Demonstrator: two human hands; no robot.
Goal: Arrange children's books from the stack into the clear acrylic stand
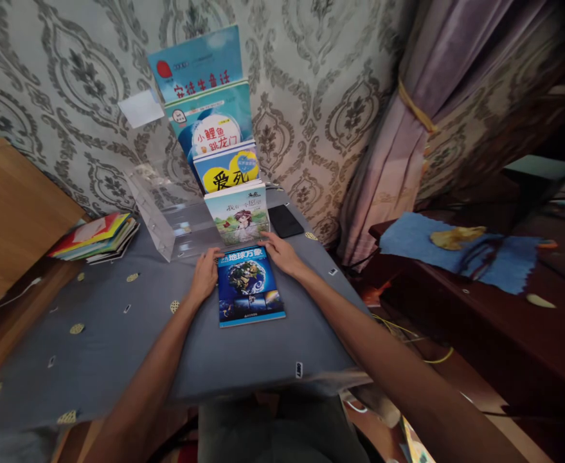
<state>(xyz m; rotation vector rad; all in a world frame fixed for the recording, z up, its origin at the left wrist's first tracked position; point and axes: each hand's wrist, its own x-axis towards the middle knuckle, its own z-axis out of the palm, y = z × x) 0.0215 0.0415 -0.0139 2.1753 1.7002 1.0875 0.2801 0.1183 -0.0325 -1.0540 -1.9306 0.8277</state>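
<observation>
Left grip [206, 273], a bare hand, rests at the upper left corner of the blue Earth book [249, 281], its fingers reaching forward to the front edge of the clear stand [154, 209]; I cannot tell whether they are pinching anything. Right grip [281, 253] mirrors it on the other side, fingertips pointing inward by the lower right corner of the pale green book [241, 217]; whether these fingers press together on the stand or a book cannot be told either.

Lying flat and face up on the worktop [166, 360], the Earth book sits between the two hands and reaches nearer the person than they do, with its top edge just before the stand. Above it, the pale green book leans upright at the front of the stand. Behind it rise, in steps, the yellow-and-blue book [224, 172], the teal book [215, 122] and, highest, the light blue book [198, 61].

Just right of the stand lies a flat black object [286, 220]. Well to the left, a loose pile of books [94, 236] lies near a wooden panel [17, 218].
</observation>
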